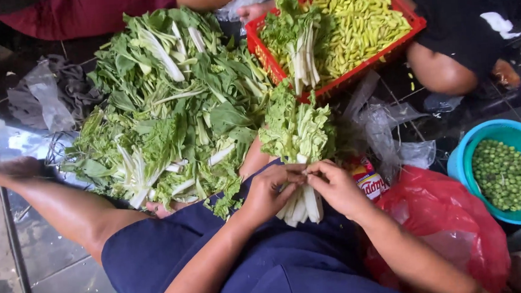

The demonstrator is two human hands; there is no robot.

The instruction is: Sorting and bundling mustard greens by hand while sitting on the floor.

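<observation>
your left hand (269, 192) and right hand (336, 187) meet over your lap, both around a bunch (297, 142) of leafy greens with white stalks. the left fingers (289, 175) curl in and pinch at the stalks near the middle of the bunch; the right fingers (317, 168) press in from the other side, fingertips nearly touching the left ones. the stalk ends (301, 209) stick out below your hands, toward you, and the frilly leaves fan out above them, away from you. the bunch rests over your blue shorts (218, 248).

to the left of the bunch lies a big pile (165, 104) of loose greens on the dark floor (48, 255), reaching down to your left knee. beyond the bunch sits a red crate (407, 24) filled with yellow-green chillies (360, 25), and another bundle (294, 39) of greens lies in its left part. clear plastic bags (383, 129) lie crumpled just right of the bunch. a red bag (451, 220) lies by your right forearm, with a small printed packet (368, 180) between it and your right hand. further right stands a blue basin (506, 131) holding small green round fruits (503, 174).

two other people sit across from you: one in a dark red garment (85, 13) beyond the pile, one in black (471, 14) beside the crate.
</observation>
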